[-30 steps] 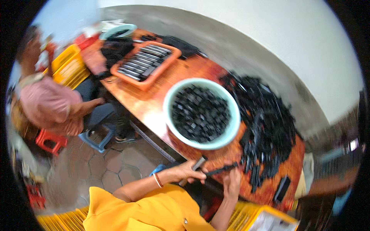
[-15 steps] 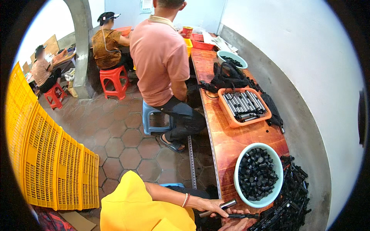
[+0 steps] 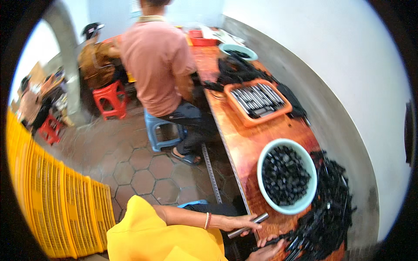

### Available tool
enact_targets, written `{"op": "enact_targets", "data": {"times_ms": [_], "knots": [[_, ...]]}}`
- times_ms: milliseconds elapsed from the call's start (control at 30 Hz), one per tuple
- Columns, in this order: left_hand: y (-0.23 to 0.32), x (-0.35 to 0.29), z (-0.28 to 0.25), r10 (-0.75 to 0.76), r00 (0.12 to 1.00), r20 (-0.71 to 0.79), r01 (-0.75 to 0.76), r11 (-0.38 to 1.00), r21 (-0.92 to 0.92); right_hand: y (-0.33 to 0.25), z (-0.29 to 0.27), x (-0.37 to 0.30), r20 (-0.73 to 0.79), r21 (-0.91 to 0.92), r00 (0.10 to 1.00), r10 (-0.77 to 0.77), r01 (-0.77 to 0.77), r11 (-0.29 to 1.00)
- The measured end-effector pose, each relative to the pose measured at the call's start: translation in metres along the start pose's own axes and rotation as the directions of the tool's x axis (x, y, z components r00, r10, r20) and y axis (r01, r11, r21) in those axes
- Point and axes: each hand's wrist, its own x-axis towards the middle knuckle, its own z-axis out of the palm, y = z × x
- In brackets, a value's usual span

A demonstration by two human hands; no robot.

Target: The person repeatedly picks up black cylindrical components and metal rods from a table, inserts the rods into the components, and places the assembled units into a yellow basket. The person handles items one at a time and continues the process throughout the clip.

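A plain silver metal tube (image 3: 248, 225) slants through the closed fingers of my left hand (image 3: 239, 222), over the bench's front edge. Close by, at the lower edge of the view, my right hand (image 3: 269, 251) is curled around a dark rod-shaped part, blurred and partly hidden by the fingers. That hand borders a heap of loose black parts (image 3: 324, 209), long and thin, on the bench. Just beyond both hands stands a pale blue-green bowl (image 3: 261, 182) filled with short black cylindrical pieces (image 3: 285, 176).
Farther along the wooden bench (image 3: 241, 150) are an orange basket (image 3: 257, 121) of silver tubes, a black bag (image 3: 239, 71) and another bowl (image 3: 248, 53). A person in pink (image 3: 154, 61) stands by a blue stool (image 3: 159, 135). Stacked yellow crates (image 3: 56, 204) rise at left.
My hands have moved apart: the left keeps the tube, the right is lower, against the heap. The view has shifted, with the bench and bowl now further left and higher.
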Motion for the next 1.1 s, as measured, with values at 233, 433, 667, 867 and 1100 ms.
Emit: {"op": "enact_targets", "data": {"times_ms": [233, 433, 667, 867, 1100], "knots": [[-0.004, 0.024, -0.001, -0.046, 0.997, 0.062, 0.052, 0.992, -0.114, 0.001, -0.024, 0.000, -0.020, 0.149, 0.999, -0.050, 0.052, 0.987], [0.020, 0.061, 0.036, -0.125, 0.985, 0.123, 0.149, 0.967, -0.209, -0.019, -0.032, -0.020, -0.114, -0.008, 0.975, -0.191, 0.191, 0.981], [0.013, 0.105, 0.063, -0.141, 0.939, 0.315, 0.250, 0.907, -0.338, -0.012, -0.053, -0.048, -0.028, -0.242, 0.992, -0.125, 0.115, 0.964], [0.003, 0.126, 0.071, -0.227, 0.952, 0.206, 0.299, 0.837, -0.459, 0.003, -0.066, -0.055, -0.019, -0.415, 1.000, 0.021, -0.027, 0.910], [-0.006, 0.122, 0.079, -0.258, 0.948, 0.188, 0.315, 0.853, -0.416, 0.006, -0.060, -0.040, -0.040, -0.470, 0.998, 0.048, -0.061, 0.880]]}}
